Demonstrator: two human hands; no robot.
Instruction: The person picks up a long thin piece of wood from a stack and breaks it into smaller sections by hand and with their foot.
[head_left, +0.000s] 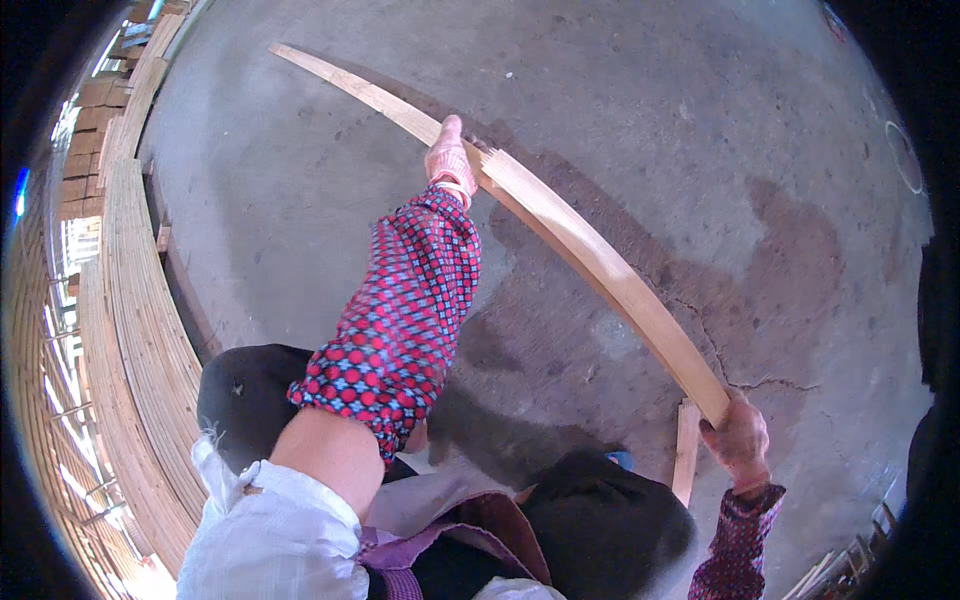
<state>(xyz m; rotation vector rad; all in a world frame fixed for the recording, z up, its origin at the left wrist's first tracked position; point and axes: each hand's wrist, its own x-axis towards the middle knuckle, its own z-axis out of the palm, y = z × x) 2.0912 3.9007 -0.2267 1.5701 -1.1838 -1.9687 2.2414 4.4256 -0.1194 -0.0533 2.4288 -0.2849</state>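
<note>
Two long, narrow, pale wooden boards stretch across the view, one toward the far left and one toward the near right. My left hand [452, 160], in a pinkish glove, is closed around the wood where they meet, thumb on top. The far board [365, 92] runs out beyond this hand. The nearer board [610, 268] has a jagged, toothed-looking end beside my left fingers; whether the two are joined or only overlap I cannot tell. At its near end my right hand [740, 440], also gloved, is closed around this board. Most fingertips are hidden.
Long boards [135, 270] lie stacked along the left, with blocks of timber [90, 150] beyond. A short wood piece [686, 452] is beside my right hand. The concrete floor [640, 90] is cracked and stained. Thin sticks [850, 565] are at lower right.
</note>
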